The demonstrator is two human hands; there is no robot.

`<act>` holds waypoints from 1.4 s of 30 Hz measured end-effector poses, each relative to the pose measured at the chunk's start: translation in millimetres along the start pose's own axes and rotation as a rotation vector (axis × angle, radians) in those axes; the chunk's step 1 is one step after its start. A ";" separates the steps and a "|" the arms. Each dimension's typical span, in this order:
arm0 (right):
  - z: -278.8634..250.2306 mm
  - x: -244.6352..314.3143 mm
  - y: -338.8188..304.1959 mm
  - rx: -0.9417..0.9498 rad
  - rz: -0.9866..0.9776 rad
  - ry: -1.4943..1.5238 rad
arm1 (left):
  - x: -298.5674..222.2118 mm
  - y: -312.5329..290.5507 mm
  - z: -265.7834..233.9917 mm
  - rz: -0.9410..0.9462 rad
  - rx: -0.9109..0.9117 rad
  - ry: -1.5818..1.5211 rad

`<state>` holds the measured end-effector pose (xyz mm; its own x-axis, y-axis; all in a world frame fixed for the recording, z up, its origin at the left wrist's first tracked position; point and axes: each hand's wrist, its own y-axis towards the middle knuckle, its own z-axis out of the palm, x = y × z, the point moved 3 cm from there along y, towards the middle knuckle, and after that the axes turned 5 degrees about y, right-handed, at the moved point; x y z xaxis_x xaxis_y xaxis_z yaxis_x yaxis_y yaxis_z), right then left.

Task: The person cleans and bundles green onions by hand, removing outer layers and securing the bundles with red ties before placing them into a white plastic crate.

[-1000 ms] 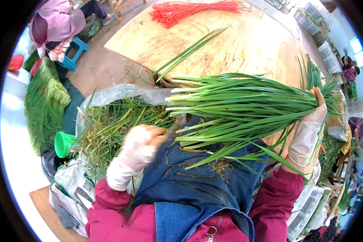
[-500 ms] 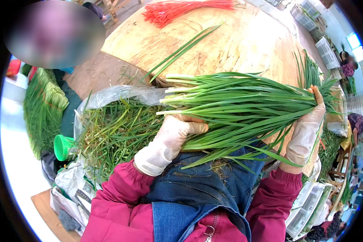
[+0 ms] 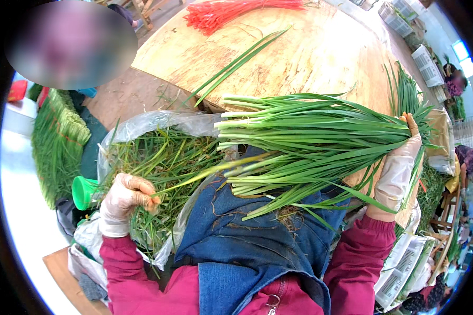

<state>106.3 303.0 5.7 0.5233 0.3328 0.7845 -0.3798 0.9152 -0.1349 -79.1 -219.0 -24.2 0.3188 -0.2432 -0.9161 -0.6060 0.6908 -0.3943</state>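
Pale wooden bench (image 3: pixel 310 63) beyond right hand (image 3: pixel 403 155) clasping long green stalks (image 3: pixel 320 126).
Left hand (image 3: pixel 124 198) pinches yellowed leaf (image 3: pixel 215 169); stalks seem light, tender, best held by base.

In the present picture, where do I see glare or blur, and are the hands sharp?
In the head view, glare whitens the table toward upper right; a blurred oval hides the upper left; left hand, right hand and stalks look fairly sharp; the corners are black.
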 end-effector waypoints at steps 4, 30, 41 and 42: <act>12.5 6.7 -10.2 0.026 -0.035 -0.019 | 30.0 4.3 -5.8 -0.102 -0.384 1.802; 36.7 24.5 -43.5 0.022 -0.066 0.014 | -119.2 72.8 150.1 0.422 0.301 0.036; 25.1 12.0 -34.0 0.406 0.112 0.274 | -37.2 48.0 57.5 0.601 -0.471 0.641; 26.2 12.1 -36.2 0.390 0.087 0.251 | -41.4 54.3 75.9 0.711 -0.433 0.735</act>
<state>106.4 267.9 35.9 0.6268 0.4928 0.6036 -0.6636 0.7436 0.0820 -69.9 -119.7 -2.1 -0.6253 -0.3294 -0.7074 -0.7284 0.5718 0.3776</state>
